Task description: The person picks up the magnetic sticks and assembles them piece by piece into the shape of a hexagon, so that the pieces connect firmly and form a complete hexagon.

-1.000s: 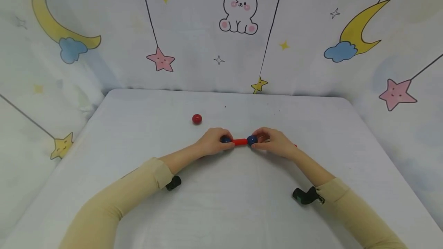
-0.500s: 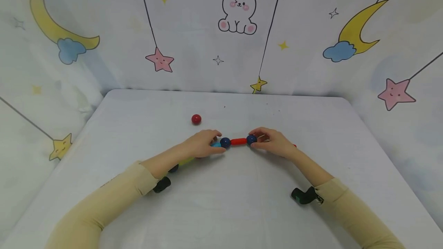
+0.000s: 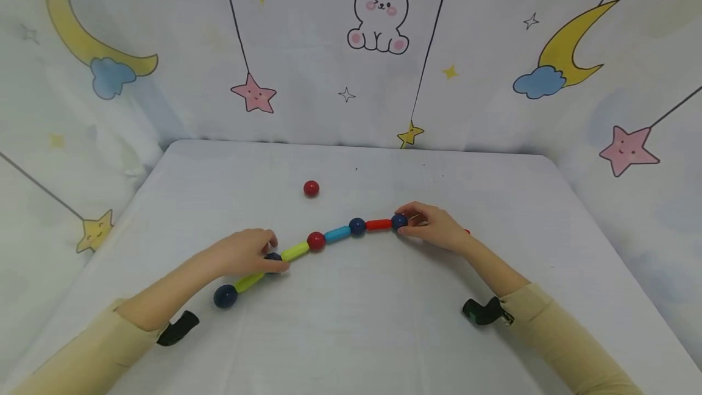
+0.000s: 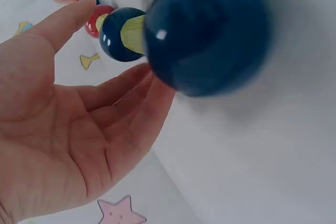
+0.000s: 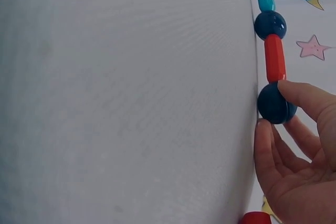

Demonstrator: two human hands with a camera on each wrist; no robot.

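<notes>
A curved chain of balls and rods lies across the white table. From its left end run a blue ball (image 3: 225, 296), a yellow-green rod (image 3: 248, 284), another blue ball (image 4: 113, 40), a second yellow-green rod (image 3: 295, 252), a red ball (image 3: 316, 241), a light blue rod (image 3: 337, 234), a blue ball (image 3: 357, 227) and a red rod (image 3: 378, 225). My right hand (image 3: 434, 228) pinches the blue ball (image 5: 273, 103) at the right end. Around the second blue ball from the left, my left hand (image 3: 244, 253) spreads thumb and fingers; contact is unclear.
A loose red ball (image 3: 311, 188) sits behind the chain. Partly hidden by the right wrist, a small red piece (image 3: 468, 231) lies on the table (image 3: 351, 334). Dark wrist cameras (image 3: 178, 328) hang below both sleeves. A printed cloth (image 3: 307, 35) stands behind the table.
My left hand has let go of the blue ball near the middle and moved left and nearer along the chain, uncovering its left part. The right hand stays put.
</notes>
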